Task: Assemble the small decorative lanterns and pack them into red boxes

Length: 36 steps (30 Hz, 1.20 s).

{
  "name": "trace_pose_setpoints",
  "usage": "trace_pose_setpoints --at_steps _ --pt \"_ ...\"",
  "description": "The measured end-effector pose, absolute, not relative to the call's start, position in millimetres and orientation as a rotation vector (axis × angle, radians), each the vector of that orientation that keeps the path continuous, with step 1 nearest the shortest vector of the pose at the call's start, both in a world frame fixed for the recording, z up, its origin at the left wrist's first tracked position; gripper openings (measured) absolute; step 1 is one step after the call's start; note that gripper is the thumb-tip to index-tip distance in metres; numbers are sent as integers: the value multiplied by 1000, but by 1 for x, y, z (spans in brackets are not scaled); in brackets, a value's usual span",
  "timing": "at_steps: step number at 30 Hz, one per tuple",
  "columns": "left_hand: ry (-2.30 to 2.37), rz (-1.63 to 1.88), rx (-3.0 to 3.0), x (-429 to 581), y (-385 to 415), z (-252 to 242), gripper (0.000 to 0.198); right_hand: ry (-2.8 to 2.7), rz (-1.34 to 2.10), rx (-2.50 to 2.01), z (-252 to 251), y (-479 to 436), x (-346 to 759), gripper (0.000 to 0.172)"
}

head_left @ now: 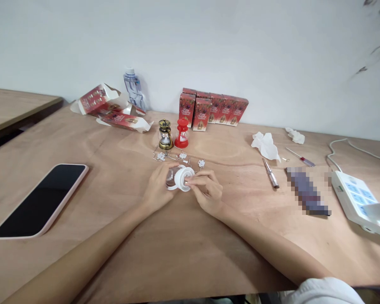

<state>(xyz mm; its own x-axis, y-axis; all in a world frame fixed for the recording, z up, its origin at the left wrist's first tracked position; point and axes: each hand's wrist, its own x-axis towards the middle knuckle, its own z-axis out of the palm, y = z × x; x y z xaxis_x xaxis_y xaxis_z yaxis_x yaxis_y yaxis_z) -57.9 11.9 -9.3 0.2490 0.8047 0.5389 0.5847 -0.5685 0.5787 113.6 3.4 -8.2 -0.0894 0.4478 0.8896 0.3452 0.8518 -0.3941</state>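
Note:
My left hand (156, 190) curls round a small lantern body (177, 177) with a clear globe and a white base, lying on its side at the middle of the wooden table (177, 253). My right hand (207, 190) pinches the white base from the right, fingers closed on it. Just beyond my hands lie small white parts with thin wire handles (177, 157). Behind them stand a finished gold lantern (165, 135) and a red lantern (181, 133).
A black phone in a pink case (41, 198) lies at the left. Opened red boxes (110, 109) and a water bottle (133, 89) sit at the back left, several red boxes (212, 109) by the wall. Screwdrivers (271, 173), tissues (266, 145) and a white power strip (357, 200) lie right.

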Motion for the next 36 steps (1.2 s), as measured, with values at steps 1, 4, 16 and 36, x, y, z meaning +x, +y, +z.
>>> trace_pose_setpoints --at_steps 1,4,16,36 --pt "1312 1221 2257 -58 12 -9 43 -1712 69 -629 -9 3 114 22" --pt "1361 1222 2225 -58 11 -8 40 -1773 -4 -669 -9 3 116 31" --pt "1346 1247 2251 -57 10 -6 39 -1782 -22 -741 -6 5 117 17" --pt "1343 1299 2211 -55 8 -5 44 -1702 170 -926 -5 16 128 23"
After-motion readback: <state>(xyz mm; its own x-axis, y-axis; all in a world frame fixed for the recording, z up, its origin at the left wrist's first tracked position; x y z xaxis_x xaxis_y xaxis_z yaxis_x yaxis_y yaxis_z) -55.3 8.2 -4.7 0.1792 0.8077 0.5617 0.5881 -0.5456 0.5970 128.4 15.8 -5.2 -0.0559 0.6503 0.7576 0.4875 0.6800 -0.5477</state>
